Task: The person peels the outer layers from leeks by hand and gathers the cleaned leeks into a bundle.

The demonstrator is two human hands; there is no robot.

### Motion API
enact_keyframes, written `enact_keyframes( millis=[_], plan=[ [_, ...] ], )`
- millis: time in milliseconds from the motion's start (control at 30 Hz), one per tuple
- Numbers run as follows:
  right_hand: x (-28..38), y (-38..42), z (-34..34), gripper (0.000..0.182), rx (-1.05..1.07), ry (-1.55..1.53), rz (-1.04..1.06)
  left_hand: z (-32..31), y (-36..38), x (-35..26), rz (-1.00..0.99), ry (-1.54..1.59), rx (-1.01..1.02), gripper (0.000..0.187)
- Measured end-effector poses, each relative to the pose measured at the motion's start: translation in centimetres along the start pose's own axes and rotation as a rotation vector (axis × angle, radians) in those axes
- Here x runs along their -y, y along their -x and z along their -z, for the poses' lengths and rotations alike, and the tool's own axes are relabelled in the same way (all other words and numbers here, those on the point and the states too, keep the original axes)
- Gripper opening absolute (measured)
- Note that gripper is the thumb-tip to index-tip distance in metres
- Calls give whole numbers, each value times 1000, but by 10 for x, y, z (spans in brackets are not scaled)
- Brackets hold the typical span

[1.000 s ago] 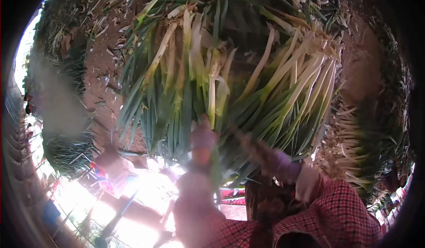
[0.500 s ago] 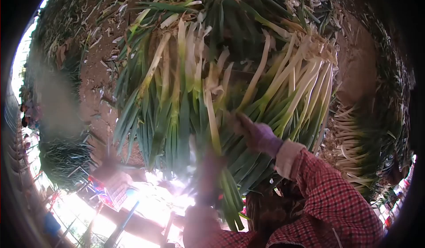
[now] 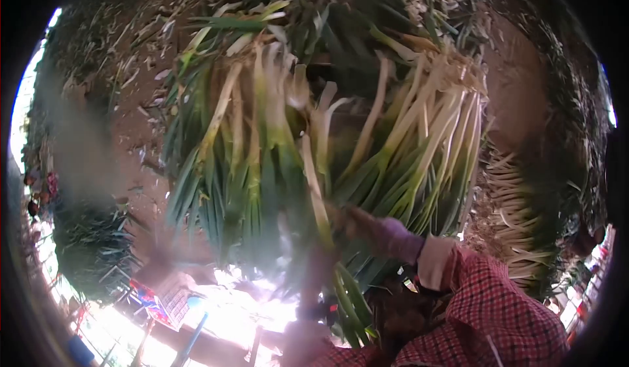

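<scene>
A long green onion (image 3: 316,190) stands out from the others, its pale root end pointing up and its green leaves hanging down by my sleeve. My left hand (image 3: 318,269), dim and blurred by glare, is closed around its green part. My right hand (image 3: 393,237), in a purple glove or cuff, is beside the same stalk. Its fingers look drawn together close to the stalk, and what they pinch is blurred. Beneath both hands lie more green onions, a bunch (image 3: 246,144) on the left and a thick bunch (image 3: 439,118) on the right, white ends up.
Trimmed scraps (image 3: 419,0) litter the ground at the back. A row of green onions (image 3: 514,210) lies along the right. Another green heap (image 3: 95,242) is at the left. Bright glare covers the lower left, near a printed box (image 3: 171,298).
My right hand has moved down, closer to my body, alongside the green onion. My left hand stays around the stalk. The whole view has shifted slightly.
</scene>
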State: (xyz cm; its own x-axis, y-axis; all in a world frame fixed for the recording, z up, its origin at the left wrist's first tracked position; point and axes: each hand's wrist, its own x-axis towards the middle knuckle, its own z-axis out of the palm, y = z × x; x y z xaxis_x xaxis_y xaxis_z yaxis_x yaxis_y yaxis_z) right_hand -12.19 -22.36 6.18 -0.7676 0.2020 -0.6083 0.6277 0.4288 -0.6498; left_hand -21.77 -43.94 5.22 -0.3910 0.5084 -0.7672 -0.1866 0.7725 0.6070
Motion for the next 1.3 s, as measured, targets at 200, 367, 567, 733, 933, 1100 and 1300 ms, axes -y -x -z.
enact_keyframes(
  millis=[200, 367, 567, 733, 933, 1100, 1300],
  plan=[
    [-1, 16, 23, 64, 30, -179, -128, 13, 30, -50, 145, 140, -87, 69],
    [-109, -9, -70, 69, -174, -237, 207, 33, 21, -87, 31, -66, -137, 72],
    [-102, 125, 50, 89, -245, 72, 375, -33, -33, -251, -444, 194, 166, 65],
    [-158, 238, 112, 115, -458, -761, -82, -201, -169, -166, -731, -765, -22, 64],
    [15, 185, 150, 86, 220, -328, -146, -180, -109, -141, -682, -647, -281, 70],
    [-32, 64, 89, 90, -229, -479, 149, 66, -120, -120, -109, -1456, -624, 45],
    [8, 17, 40, 90, 141, -148, 158, 140, -179, -80, 145, -989, -526, 61]
  ],
)
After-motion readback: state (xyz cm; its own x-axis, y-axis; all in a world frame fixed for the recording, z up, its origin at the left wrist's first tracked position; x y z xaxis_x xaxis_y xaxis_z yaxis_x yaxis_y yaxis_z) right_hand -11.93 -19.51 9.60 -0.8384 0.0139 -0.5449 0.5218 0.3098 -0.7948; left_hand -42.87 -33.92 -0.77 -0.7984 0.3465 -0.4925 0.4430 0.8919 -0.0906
